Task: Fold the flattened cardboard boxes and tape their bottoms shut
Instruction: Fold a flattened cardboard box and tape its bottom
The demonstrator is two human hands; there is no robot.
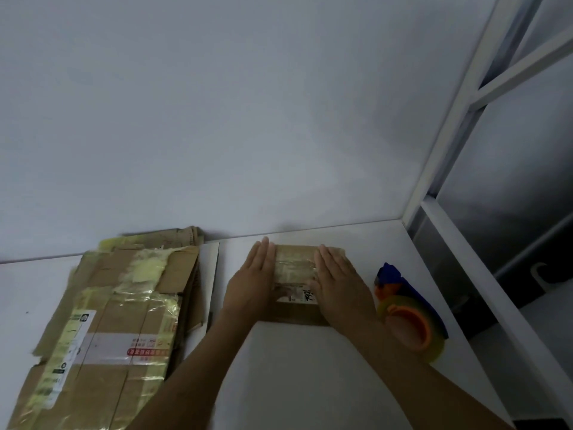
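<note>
Ok, two bare forearms come in from the near edge over the white table (294, 383). On the left is a stack of flattened cardboard boxes (102, 321), patched with yellowed old tape, running from the near edge back to the wall. Mid-table sits a small cardboard box (294, 274), flaps down, clear tape across its top. Left hand (251, 283) and right hand (338, 283) lie flat on it, fingers straight, pressing either side and grasping nothing. A blue-orange tape dispenser (409, 315) rests just right of the right hand. Behind is a plain wall (248, 119), with a white frame (440, 156) far right.
</note>
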